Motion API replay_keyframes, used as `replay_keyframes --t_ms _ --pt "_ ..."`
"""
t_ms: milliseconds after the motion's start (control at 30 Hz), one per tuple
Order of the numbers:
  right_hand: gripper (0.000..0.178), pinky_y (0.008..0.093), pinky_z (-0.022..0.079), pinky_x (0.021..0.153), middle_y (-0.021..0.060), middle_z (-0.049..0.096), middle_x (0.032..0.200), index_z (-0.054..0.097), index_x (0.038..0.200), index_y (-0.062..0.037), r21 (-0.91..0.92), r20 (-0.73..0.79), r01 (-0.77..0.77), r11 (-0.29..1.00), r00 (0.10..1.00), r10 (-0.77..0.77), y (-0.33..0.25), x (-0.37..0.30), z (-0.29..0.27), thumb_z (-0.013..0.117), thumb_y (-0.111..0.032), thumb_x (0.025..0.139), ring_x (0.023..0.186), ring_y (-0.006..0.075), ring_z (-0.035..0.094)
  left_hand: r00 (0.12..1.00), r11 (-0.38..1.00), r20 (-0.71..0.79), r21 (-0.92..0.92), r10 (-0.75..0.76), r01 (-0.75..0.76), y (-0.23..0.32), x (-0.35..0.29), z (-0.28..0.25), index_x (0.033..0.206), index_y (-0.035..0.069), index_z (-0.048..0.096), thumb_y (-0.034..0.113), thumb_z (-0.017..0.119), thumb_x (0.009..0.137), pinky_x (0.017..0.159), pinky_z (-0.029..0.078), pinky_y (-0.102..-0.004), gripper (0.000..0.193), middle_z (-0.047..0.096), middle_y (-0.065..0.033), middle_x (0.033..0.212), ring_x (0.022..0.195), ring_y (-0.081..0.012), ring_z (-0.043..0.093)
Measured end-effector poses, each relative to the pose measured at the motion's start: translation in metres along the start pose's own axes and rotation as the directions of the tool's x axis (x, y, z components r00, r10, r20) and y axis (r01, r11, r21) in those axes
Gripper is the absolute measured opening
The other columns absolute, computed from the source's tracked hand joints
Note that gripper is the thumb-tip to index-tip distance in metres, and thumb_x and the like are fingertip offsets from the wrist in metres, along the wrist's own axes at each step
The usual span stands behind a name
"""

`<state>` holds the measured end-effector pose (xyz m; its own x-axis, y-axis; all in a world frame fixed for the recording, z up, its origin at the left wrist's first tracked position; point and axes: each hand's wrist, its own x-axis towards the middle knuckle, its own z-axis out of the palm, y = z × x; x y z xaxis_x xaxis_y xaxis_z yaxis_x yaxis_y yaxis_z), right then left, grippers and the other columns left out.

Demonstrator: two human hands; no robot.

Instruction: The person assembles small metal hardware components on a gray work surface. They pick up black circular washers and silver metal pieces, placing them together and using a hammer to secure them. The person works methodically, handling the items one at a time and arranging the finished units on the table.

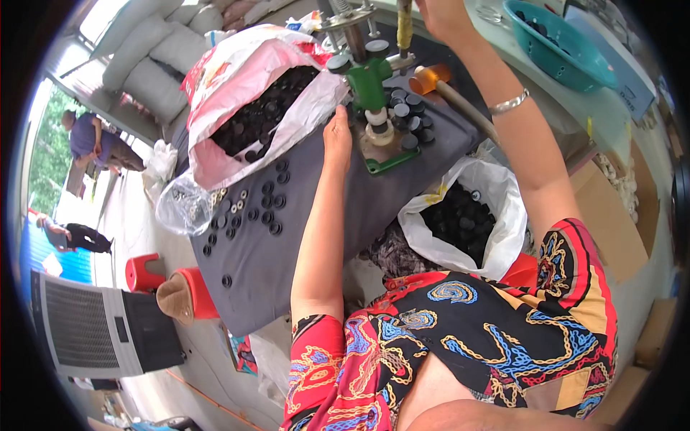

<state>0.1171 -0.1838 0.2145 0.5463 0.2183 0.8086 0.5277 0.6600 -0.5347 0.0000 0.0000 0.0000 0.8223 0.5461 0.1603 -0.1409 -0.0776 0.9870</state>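
A green hand press (370,86) stands at the table's far side, with a pale plunger (379,128) over its base and a lever with yellow wrapping (405,32). My left hand (338,138) is beside the press, at the edge of a white and red sack (208,151) full of black caps (262,118). Its visible fingers are stretched out; nothing shows in them. My right hand (444,20) is raised at the upper edge, close to the lever; its fingers are cut off by the picture's edge. Round black caps (411,118) lie heaped right of the press.
Black rings (268,201) and a clear bag of small pale rings (185,207) lie on the dark tabletop (287,251). A white bag of black caps (463,223) is near me. An orange-headed mallet (431,79) and teal basket (557,57) are right. Two people (108,140) are far left.
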Motion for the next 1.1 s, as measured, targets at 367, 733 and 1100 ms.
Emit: replay_keyframes --t_ms 367,733,1100 --pt "0.024 0.0339 0.05 0.068 0.0116 0.067 0.076 0.066 0.086 0.0043 -0.61 0.018 -0.276 0.743 0.932 0.361 0.144 -0.116 -0.125 0.053 -0.014 0.095 0.073 0.0179 0.064 0.959 0.988 0.242 -0.003 -0.151 0.157 0.009 -0.003 0.038 0.123 -0.001 0.059 0.06 0.028 0.101 0.102 0.04 -0.0342 0.072 0.062 -0.0116 0.123 0.118 -0.0203 0.056" --pt "0.045 0.0368 0.043 0.103 0.014 0.062 0.127 0.062 0.126 -0.0072 -0.78 0.587 0.116 0.615 0.473 0.657 0.199 -0.118 -0.084 0.044 -0.037 0.098 0.12 0.0298 0.057 0.994 0.995 0.103 -0.093 0.035 -0.026 -0.001 -0.021 0.015 0.121 -0.004 0.062 0.038 0.041 0.103 0.098 0.043 -0.0335 0.05 0.066 -0.0125 0.117 0.109 -0.022 0.061" --pt "0.041 0.0436 0.041 0.103 0.0129 0.064 0.122 0.064 0.12 -0.0115 -0.966 0.17 -0.074 0.247 0.538 0.826 0.113 -0.155 -0.062 0.045 -0.039 0.095 0.118 0.0328 0.056 0.922 0.413 0.276 0.832 0.272 -0.371 0.016 -0.111 0.058 0.113 -0.001 0.06 0.014 0.065 0.081 0.068 0.053 -0.0471 0.035 0.062 -0.0205 0.101 0.083 -0.0397 0.065"
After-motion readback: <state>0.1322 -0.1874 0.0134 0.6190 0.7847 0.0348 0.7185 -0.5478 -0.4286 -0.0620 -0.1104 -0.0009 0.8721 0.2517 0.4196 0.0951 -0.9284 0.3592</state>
